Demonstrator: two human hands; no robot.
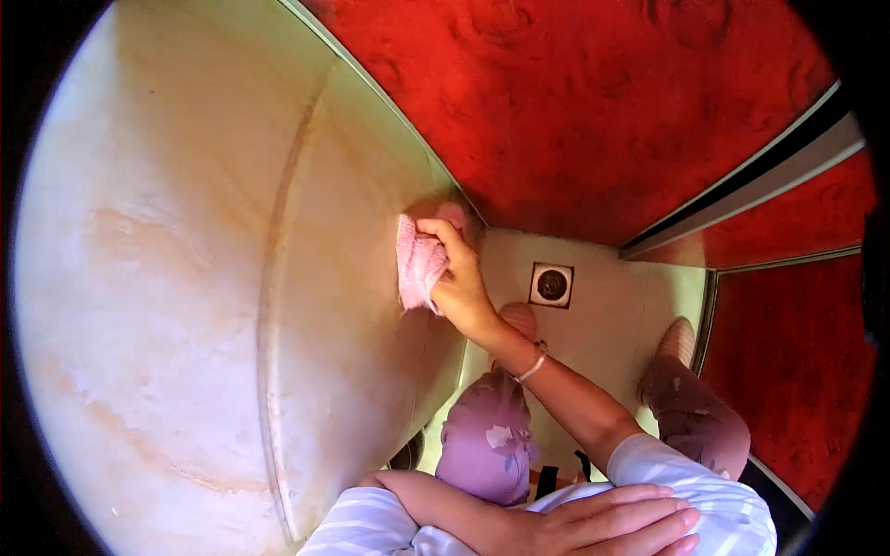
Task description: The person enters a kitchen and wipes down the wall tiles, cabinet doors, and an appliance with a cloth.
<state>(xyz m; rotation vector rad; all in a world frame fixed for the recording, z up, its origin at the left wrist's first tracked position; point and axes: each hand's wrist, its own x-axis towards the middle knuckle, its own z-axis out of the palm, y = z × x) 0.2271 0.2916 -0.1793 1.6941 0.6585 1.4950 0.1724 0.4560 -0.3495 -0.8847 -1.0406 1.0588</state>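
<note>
My right hand [455, 278] is closed around a folded pink cloth [421, 267]. The cloth is at the marble-patterned wall [341, 278] on the left, near its corner with a red patterned wall. Part of the cloth is hidden by my fingers. A light band circles my right wrist. Across my body lies my left forearm, and my left hand [619, 521] rests flat on my striped shirt near the right sleeve, fingers slightly apart, holding nothing.
A square floor drain [553, 285] lies in the pale floor ahead. Red patterned panels [570, 118] with metal-coloured edging stand ahead and to the right. A raised vertical seam [271, 299] crosses the left wall. My slippered feet stand apart below; a dark object is partly hidden beside my left leg.
</note>
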